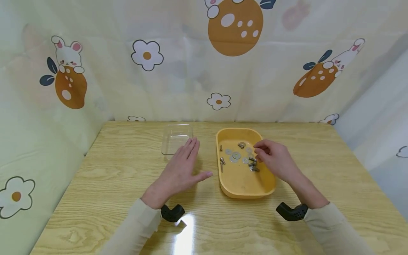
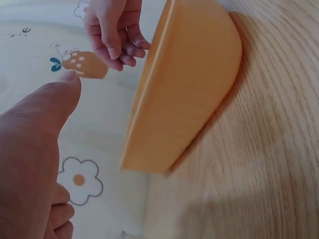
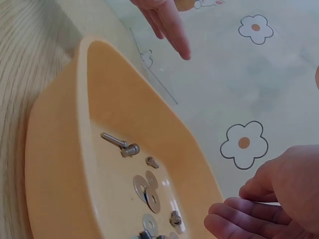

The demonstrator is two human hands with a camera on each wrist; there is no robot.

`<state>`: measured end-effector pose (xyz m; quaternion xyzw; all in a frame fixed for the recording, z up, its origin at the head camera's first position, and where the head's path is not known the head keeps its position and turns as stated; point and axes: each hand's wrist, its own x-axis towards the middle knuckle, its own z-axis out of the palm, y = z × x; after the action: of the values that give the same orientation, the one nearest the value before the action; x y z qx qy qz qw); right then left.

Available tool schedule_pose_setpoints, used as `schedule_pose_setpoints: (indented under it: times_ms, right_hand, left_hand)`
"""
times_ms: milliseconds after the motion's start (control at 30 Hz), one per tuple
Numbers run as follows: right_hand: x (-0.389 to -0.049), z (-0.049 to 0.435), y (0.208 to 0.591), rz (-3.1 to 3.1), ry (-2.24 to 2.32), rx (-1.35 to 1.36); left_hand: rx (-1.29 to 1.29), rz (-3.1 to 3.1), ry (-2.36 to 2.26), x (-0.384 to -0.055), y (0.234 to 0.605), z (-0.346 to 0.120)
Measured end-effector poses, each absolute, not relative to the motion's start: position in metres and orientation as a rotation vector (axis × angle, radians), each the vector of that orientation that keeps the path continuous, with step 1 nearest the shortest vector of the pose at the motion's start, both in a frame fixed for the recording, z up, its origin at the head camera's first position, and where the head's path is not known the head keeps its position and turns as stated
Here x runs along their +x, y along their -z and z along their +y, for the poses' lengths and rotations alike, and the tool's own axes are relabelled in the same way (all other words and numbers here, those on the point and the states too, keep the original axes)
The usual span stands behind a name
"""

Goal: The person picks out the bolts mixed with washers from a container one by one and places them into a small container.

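Note:
A yellow tray holds several flat washers and small metal bolts. My right hand hangs over the tray's right rim, its fingers loosely bent. In the right wrist view nothing shows between the thumb and fingers, and the screws and washers lie apart from them. Left of the tray, my left hand has its fingers straight and its thumb spread toward the tray. The left wrist view shows its thumb holding nothing beside the tray wall.
A clear square plastic box stands behind the left fingertips, partly covered by them. Both stand on a wood-grain table. A patterned curtain closes off the back and sides. Each wrist carries a black camera.

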<state>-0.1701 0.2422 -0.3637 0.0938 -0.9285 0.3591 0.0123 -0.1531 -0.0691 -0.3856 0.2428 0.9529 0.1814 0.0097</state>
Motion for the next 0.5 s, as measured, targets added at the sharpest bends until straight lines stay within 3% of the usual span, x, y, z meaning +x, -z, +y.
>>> schedule_pose_setpoints:
  times_ms: [500]
  right_hand:
    - [-0.177,0.228,0.377,-2.98,-1.239,0.281]
  left_hand:
    - [0.65,3.186,-0.395,-0.16,0.4,-0.067]
